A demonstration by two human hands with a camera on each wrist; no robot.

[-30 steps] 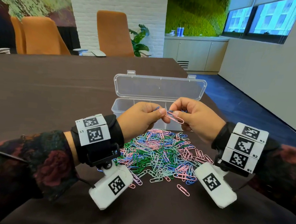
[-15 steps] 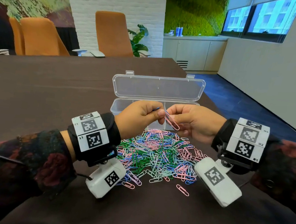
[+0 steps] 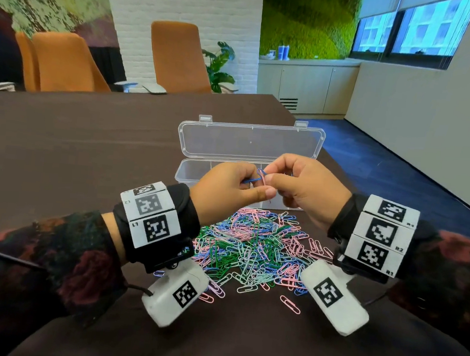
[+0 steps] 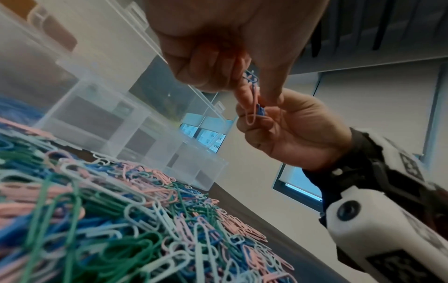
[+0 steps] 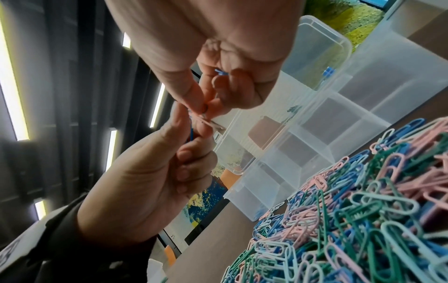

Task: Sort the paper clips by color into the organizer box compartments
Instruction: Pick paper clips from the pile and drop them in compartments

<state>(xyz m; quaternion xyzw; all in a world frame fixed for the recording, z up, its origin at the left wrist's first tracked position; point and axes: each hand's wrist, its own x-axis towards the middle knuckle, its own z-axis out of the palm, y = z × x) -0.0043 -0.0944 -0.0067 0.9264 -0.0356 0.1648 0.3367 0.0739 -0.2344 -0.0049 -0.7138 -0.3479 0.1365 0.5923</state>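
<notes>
Both hands hover above a mixed pile of pink, blue, green and white paper clips (image 3: 250, 248) on the dark table. My left hand (image 3: 259, 186) pinches a blue paper clip (image 3: 252, 180) between thumb and forefinger. My right hand (image 3: 270, 173) pinches a pink paper clip (image 3: 264, 179) that crosses the blue one; the two clips touch and look hooked together. In the left wrist view the pink paper clip (image 4: 252, 109) hangs between both hands' fingertips. More blue shows inside the right hand's curled fingers (image 5: 219, 71). The clear organizer box (image 3: 188, 170) stands open just behind the hands.
The box lid (image 3: 248, 143) lies tilted back behind the compartments. Stray pink clips (image 3: 290, 304) lie on the near side of the pile. The table's right edge (image 3: 340, 170) runs close to the box. Orange chairs (image 3: 179, 57) stand at the far side.
The hands have closed together and risen a little. The pink clip, which stuck out below the right fingertips, now sits between both hands' fingertips against the blue clip.
</notes>
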